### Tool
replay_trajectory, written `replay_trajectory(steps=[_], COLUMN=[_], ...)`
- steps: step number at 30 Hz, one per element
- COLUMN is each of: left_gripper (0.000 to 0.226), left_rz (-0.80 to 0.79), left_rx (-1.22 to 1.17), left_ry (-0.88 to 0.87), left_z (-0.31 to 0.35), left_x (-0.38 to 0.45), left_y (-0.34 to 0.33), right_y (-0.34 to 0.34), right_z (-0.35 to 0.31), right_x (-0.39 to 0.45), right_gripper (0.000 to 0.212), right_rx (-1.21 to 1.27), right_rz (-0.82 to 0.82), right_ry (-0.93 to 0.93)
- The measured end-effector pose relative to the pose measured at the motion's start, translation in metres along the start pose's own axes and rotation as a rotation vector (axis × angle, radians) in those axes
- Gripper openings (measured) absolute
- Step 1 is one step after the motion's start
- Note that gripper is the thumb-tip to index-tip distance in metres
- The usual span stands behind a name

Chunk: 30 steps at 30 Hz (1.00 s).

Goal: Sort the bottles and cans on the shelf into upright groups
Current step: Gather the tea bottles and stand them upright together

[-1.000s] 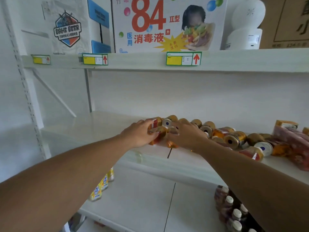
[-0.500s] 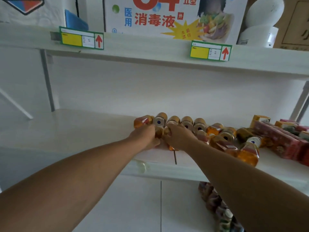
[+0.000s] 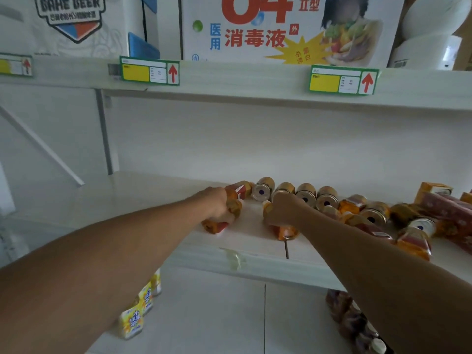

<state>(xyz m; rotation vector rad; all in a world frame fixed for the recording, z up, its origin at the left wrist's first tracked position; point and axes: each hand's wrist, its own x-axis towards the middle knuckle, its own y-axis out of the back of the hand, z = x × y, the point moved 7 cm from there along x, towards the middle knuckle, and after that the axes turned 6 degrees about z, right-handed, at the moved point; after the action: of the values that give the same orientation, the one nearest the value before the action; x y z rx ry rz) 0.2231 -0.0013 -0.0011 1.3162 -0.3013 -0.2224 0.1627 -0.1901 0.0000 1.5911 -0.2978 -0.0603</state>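
On the middle white shelf (image 3: pixel 153 195) lie several small orange bottles with gold caps, on their sides in a row (image 3: pixel 306 194). My left hand (image 3: pixel 217 205) is closed around one orange bottle (image 3: pixel 214 226), whose red-labelled base pokes out below the fist. My right hand (image 3: pixel 283 209) grips another orange bottle (image 3: pixel 284 231) the same way, near the shelf's front edge. One more bottle (image 3: pixel 238 189) lies just behind my left hand. More orange bottles (image 3: pixel 413 241) are heaped to the right.
Red packets (image 3: pixel 452 213) and a yellow carton (image 3: pixel 431 189) sit at the shelf's right end. The upper shelf (image 3: pixel 255 83) carries boxes and price tags. Below stand yellow drink cartons (image 3: pixel 135 320) on the left and dark bottles (image 3: pixel 357 325) on the right.
My hands were close together over the bottles; now they have drawn apart, each holding an orange bottle nearer the front edge. The camera has shifted slightly.
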Motion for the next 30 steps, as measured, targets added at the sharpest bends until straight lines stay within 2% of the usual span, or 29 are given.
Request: replay_trajectory(steps=[3,6,8,11,14,16,17,22,30], left_gripper=[0.035,0.024,0.029,0.035,0.042,0.045,0.046,0.057,0.049], left_rz=[-0.003,0.044,0.136,0.264,0.355,0.386,0.393,0.412,0.467], left_rx=[-0.104,-0.313,-0.488,-0.712,-0.845,-0.864,-0.859,-0.81,-0.758], left_ry=[-0.004,-0.013,-0.002,0.048,0.093,0.118,0.131,0.249,0.364], left_z=[-0.01,-0.027,-0.041,-0.066,-0.092,-0.111,-0.12,-0.163,-0.232], left_x=[0.0,-0.003,-0.005,-0.012,-0.023,-0.031,-0.035,-0.054,-0.064], left_y=[0.001,0.013,0.026,0.045,0.059,0.065,0.066,0.067,0.071], right_y=[0.001,0.004,0.013,0.019,0.025,0.023,0.021,0.01,-0.015], right_z=[0.003,0.001,0.0,-0.006,-0.018,-0.033,-0.041,-0.09,-0.178], right_x=[0.002,0.007,0.011,0.019,0.025,0.031,0.033,0.043,0.058], right_gripper=[0.027,0.032,0.035,0.016,0.026,0.052,0.057,0.058,0.056], right_rx=[0.134,0.362,0.511,0.798,0.956,1.067,1.115,1.24,1.278], right_rz=[0.003,-0.03,0.051,0.136,0.18,0.136,0.11,0.014,-0.079], right_ry=[-0.029,-0.03,-0.024,0.012,0.068,0.106,0.122,0.232,0.304])
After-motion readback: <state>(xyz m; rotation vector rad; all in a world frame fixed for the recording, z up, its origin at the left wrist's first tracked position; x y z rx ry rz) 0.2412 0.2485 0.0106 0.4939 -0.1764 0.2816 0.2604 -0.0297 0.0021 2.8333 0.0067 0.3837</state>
